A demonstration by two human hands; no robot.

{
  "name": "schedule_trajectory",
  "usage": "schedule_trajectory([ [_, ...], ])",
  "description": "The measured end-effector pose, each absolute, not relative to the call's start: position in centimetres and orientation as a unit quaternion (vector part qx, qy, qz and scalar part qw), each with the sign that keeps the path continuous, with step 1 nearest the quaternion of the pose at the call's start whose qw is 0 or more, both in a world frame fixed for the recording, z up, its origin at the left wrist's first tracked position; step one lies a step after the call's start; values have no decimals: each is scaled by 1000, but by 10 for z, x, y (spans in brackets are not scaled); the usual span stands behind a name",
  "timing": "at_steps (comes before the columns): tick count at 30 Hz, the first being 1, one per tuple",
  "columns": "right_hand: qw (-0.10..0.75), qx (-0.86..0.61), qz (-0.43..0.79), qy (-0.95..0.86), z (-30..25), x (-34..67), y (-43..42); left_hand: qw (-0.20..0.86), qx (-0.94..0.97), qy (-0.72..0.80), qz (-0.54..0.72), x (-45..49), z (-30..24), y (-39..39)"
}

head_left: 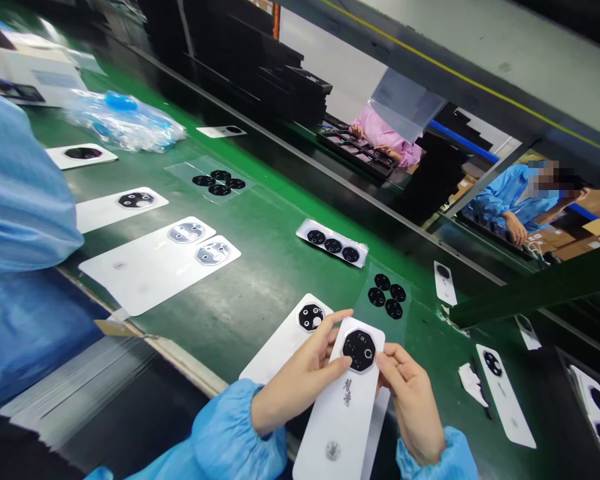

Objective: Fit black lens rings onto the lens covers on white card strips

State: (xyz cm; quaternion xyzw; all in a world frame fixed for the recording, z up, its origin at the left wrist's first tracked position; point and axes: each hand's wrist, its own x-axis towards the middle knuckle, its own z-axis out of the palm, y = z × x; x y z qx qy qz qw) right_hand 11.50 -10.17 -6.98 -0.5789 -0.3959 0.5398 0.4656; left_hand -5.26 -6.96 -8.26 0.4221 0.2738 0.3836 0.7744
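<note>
Between my two hands is a white phone back cover point(337, 423), tilted, with a round black camera lens piece point(359, 351) at its upper end. My left hand point(307, 373) is closed round its left edge, thumb on the rim of the lens piece. At the right edge, my right hand point(414, 403) pinches the cover beside the lens piece. Part of another white sheet or cover shows beneath it. Just behind my left hand, another white cover point(285, 333) lies on the green bench, partly hidden by that hand.
A clear sheet with black lens stickers point(394, 308) and a strip of them point(333, 247) lie beyond my hands. More white covers point(145, 273) are at left, near a co-worker's blue sleeve point(20, 187). A plastic bag point(125, 123) sits farther back. Two people work across the line.
</note>
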Motion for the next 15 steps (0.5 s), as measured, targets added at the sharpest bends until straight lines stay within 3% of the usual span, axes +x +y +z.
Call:
schedule_trajectory([
  [15,461,-580,543,-395,-66,115,-100,787,372,310,382,-47,-84,-67],
])
